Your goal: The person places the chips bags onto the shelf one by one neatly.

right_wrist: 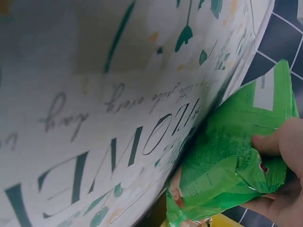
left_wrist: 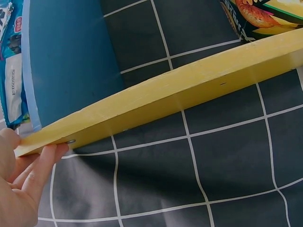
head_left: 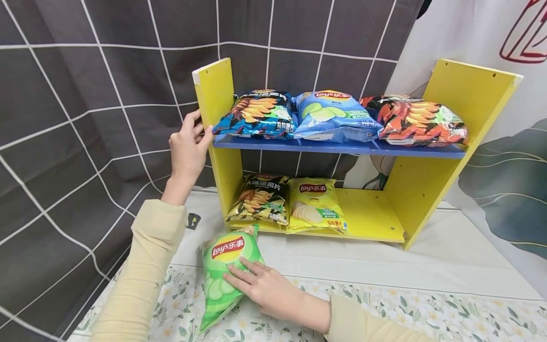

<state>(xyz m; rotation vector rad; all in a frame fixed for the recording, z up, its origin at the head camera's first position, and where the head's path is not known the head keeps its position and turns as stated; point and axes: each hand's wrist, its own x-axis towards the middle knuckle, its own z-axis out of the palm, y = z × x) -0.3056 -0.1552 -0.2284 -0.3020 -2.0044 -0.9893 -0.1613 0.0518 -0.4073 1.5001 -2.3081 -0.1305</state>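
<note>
My left hand (head_left: 188, 145) grips the front edge of the yellow left side panel (head_left: 226, 175) of a two-tier shelf. In the left wrist view its thumb and fingers lie on opposite faces of that panel. Below the shelf, my right hand (head_left: 269, 289) holds a green bag of potato chips (head_left: 228, 251), fingers across its printed front. The right wrist view shows the thumb on the back of the green bag (right_wrist: 232, 161), which leans tilted above the flowered cloth.
On the blue upper board (head_left: 337, 147) lie a dark blue chip bag (head_left: 260, 114), a light blue one (head_left: 335, 116) and a red one (head_left: 420, 121). The yellow lower board (head_left: 372, 218) carries a black chip bag (head_left: 262, 199) and a yellow one (head_left: 316, 204). Dark gridded curtain (head_left: 128, 85) hangs behind.
</note>
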